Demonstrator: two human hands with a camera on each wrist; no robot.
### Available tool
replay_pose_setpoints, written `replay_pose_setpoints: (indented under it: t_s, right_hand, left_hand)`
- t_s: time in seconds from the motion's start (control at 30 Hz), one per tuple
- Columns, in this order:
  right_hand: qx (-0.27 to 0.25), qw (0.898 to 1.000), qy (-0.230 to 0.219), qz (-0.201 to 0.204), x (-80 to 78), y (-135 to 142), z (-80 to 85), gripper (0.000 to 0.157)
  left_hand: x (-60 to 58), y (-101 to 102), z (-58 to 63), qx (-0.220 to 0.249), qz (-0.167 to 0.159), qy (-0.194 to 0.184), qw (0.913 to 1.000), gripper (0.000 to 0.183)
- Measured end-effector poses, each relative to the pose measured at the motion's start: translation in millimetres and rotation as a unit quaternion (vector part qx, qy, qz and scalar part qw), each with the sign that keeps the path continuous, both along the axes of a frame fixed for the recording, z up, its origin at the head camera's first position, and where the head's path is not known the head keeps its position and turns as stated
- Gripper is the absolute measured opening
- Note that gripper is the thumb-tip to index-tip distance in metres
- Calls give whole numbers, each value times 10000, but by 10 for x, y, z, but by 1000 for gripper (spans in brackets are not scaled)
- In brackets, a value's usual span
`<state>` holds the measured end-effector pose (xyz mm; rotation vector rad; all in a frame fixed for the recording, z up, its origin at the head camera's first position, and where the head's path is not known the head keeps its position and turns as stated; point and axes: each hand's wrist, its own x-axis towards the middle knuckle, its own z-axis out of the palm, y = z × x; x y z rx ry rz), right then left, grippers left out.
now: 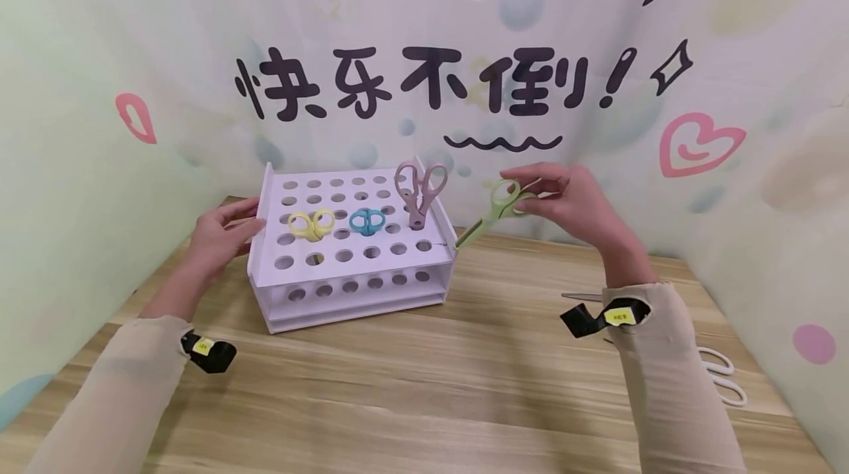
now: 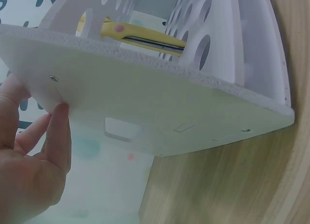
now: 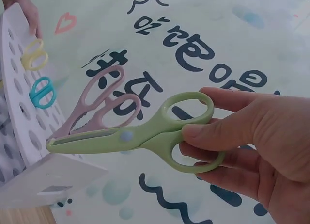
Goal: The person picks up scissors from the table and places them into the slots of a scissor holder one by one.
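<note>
In the head view, my right hand [image 1: 564, 201] holds light green scissors [image 1: 499, 207] by their handles, blades pointing down-left towards the right side of a white holed rack [image 1: 358, 262]. The right wrist view shows thumb and fingers pinching the green handle loops, with the scissors closed. My left hand [image 1: 219, 238] touches the rack's left side panel [image 2: 145, 98] with its fingertips; some fingertips are partly hidden at the edge. Standing in the rack's holes are yellow scissors [image 1: 312, 225], teal scissors [image 1: 368, 222] and mauve scissors [image 1: 419, 190], handles up.
White-handled scissors [image 1: 724, 377] lie on the wooden table [image 1: 398, 393] at the right, partly hidden by my right forearm. A metal blade tip [image 1: 581, 296] shows beside that wrist. Behind the rack hangs a printed cloth [image 1: 371, 135] with large lettering.
</note>
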<state>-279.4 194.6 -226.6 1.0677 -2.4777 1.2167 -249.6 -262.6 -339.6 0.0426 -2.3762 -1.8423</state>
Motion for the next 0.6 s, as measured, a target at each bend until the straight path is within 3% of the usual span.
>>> replay_pose_setpoints:
  t_s: [0.17,0.43,0.6]
  right_hand:
    - [-193,9997,4,146,-73,-166,-5,40]
    - [-302,9990,-304,149,-245,-456,-214,37]
    - [-91,9984,-532,166,-312,-560,-301,36]
  left_hand:
    - [0,-11,-1,-1,-5,23,10000,61]
    - [-11,-18,-24,-23,-3,-25,10000,62]
    - [-10,-14,-19,-43,3,-17,10000,62]
